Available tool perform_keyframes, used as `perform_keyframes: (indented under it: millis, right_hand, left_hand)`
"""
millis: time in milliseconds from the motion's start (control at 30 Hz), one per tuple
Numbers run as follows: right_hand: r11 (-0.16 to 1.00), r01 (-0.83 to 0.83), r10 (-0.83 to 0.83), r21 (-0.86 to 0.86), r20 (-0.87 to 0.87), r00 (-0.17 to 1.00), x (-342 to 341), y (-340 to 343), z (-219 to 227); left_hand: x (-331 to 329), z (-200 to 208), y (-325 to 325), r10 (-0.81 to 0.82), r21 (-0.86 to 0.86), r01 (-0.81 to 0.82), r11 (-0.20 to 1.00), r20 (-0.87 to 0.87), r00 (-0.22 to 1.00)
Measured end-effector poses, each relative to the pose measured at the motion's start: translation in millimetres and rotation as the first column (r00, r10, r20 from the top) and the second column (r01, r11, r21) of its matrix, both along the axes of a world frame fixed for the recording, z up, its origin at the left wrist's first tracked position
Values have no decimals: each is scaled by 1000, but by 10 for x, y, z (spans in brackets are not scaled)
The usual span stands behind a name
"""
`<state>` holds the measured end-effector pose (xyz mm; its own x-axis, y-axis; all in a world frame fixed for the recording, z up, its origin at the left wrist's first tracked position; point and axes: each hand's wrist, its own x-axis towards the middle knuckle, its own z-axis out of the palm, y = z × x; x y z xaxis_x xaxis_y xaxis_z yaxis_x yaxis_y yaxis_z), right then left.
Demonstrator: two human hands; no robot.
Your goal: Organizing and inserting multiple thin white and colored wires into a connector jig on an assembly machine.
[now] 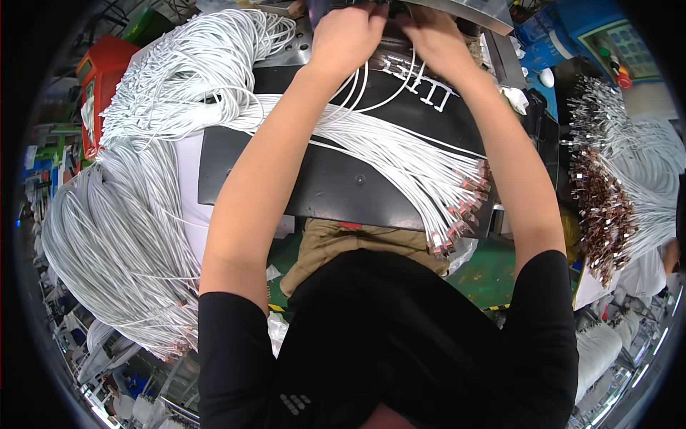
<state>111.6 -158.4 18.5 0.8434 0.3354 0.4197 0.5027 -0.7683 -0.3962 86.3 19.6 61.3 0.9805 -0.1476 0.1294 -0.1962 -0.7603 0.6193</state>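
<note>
Black desk (329, 193) under both forearms, metal machine part (475, 13) at its far edge. Both arms reach forward, elbows out, forearms converging. Left hand (348, 39): back up, fingers bent near the upper edge, tips hidden; grip cannot be told. Right hand (437, 41): blurred, angled inward, fingers toward the left; grip likewise unclear. White cable bundle (382, 139) lies across the desk between the forearms, loose strands rising toward the hands.
</note>
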Motion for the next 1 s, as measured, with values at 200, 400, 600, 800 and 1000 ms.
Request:
perform_keyframes:
  millis: [200, 400, 600, 800, 1000]
  right_hand:
    - [988, 18, -8, -154, 64, 998, -139, 227, 42]
    - [987, 88, -55, -131, 237, 970, -85, 278, -78]
    - [916, 291, -168, -277, 394, 904, -129, 220, -265]
    - [968, 185, -132, -169, 281, 950, -151, 201, -238]
    - [846, 398, -462, 354, 117, 879, -1656, -903, -16]
  left_hand:
    - [274, -597, 135, -107, 347, -34, 937, 379, 919]
    - [396, -716, 87, -120, 364, -182, 913, 668, 734]
    - [389, -793, 42, -82, 275, -144, 951, 668, 740]
    - [458, -863, 224, -91, 289, -135, 948, 652, 753]
    - [-1623, -415, 646, -311, -507, 123, 853, -305, 900]
